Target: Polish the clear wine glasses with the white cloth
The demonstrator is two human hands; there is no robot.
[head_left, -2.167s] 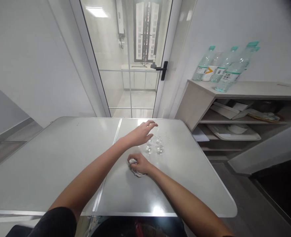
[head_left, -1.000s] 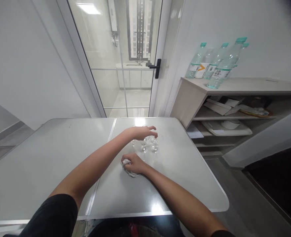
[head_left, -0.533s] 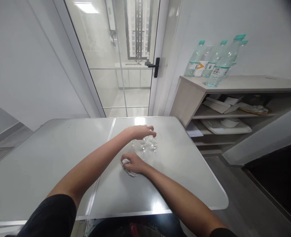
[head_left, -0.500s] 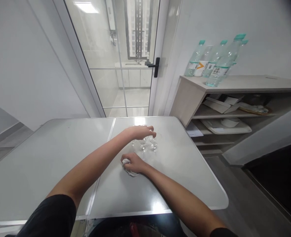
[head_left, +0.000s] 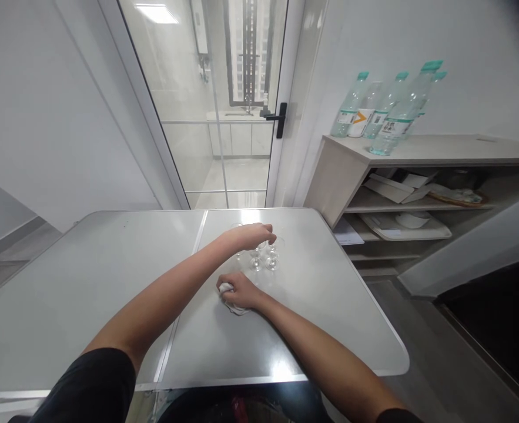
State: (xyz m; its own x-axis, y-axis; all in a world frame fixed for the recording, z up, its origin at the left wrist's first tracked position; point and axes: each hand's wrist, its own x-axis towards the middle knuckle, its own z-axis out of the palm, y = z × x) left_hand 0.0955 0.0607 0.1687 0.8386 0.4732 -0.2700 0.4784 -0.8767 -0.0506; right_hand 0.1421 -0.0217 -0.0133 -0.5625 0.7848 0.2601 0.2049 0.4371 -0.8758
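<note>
Several small clear stemmed glasses (head_left: 255,262) stand close together on the table. My left hand (head_left: 251,236) reaches over them, its fingers bent down around the rim of the rightmost glass (head_left: 272,261); the hand and forearm partly hide the glasses behind. Nearer to me, my right hand (head_left: 240,289) is closed on a crumpled white cloth (head_left: 236,309) and rests on the tabletop just in front of the glasses.
The grey-white table (head_left: 109,294) has a metal seam left of the glasses. Beyond it stands a glass door (head_left: 184,164) with a black handle. At the right, a shelf unit (head_left: 342,170) carries several plastic bottles (head_left: 391,126), with trays and boxes inside.
My left hand has shifted slightly left, and the rightmost glass has slid left with it, closer to its neighbour. My right hand stays in place with the cloth.
</note>
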